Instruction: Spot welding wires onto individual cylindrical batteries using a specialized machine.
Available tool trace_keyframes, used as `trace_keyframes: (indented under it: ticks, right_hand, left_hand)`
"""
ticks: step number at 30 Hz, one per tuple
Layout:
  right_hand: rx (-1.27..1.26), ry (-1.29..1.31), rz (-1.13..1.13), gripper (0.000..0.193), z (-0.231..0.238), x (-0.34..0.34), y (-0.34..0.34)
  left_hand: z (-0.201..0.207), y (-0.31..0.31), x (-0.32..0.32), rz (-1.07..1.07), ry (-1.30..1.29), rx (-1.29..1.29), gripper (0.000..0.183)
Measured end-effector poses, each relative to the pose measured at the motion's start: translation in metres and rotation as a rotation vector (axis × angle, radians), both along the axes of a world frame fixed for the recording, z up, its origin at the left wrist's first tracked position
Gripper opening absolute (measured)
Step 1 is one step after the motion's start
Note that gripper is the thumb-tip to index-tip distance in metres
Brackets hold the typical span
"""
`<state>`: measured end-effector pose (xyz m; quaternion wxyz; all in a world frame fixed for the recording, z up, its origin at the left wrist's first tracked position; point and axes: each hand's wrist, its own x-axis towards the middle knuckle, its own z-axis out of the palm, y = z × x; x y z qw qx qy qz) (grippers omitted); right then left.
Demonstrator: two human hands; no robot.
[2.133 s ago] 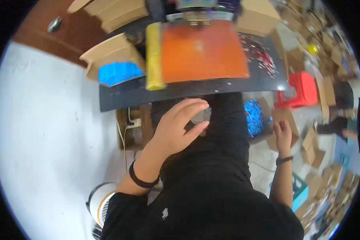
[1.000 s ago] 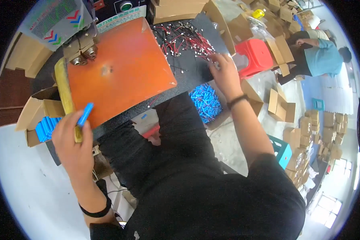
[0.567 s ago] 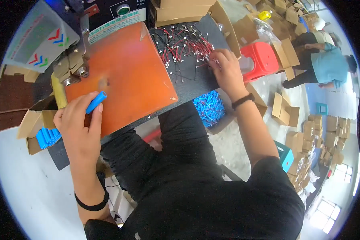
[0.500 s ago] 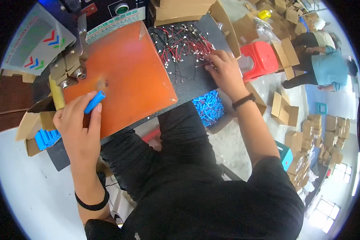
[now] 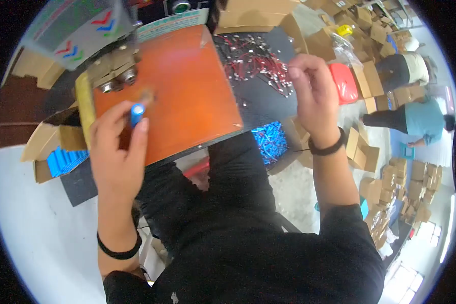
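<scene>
On the black table, an orange board lies beside scattered wires; cartons stand on the pale floor. The left hand pinches a blue battery over the board; the right hand is narrowed, its hold unclear. The left box holds rowed batteries, the lower box loose blue pieces.

Red, blue and green chevrons mark a grey panel; a pale strip bears blurred lettering.
</scene>
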<state>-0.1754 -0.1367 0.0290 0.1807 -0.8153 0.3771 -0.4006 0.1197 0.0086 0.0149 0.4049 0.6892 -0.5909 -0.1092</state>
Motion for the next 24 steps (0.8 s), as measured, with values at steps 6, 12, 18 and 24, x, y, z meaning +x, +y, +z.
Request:
trace_keyframes:
  ticks: [6, 12, 18, 24]
  right_hand:
    - [0.388, -0.438, 0.281, 0.013, 0.005, 0.045, 0.021]
    - [0.420, -0.600, 0.300, 0.010, -0.009, 0.070, 0.046]
    - [0.438, -0.685, 0.276, 0.010, -0.028, 0.083, 0.043]
    - [0.495, -0.774, 0.325, 0.012, -0.035, 0.089, 0.036]
  left_hand:
    - [0.015, -0.021, -0.015, -0.074, 0.153, 0.008, 0.027]
    - [0.003, -0.024, -0.007, -0.044, 0.160, -0.024, 0.029]
    - [0.002, -0.031, -0.003, 0.008, 0.257, -0.018, 0.028]
    - [-0.006, -0.032, 0.000, 0.029, 0.299, -0.006, 0.031]
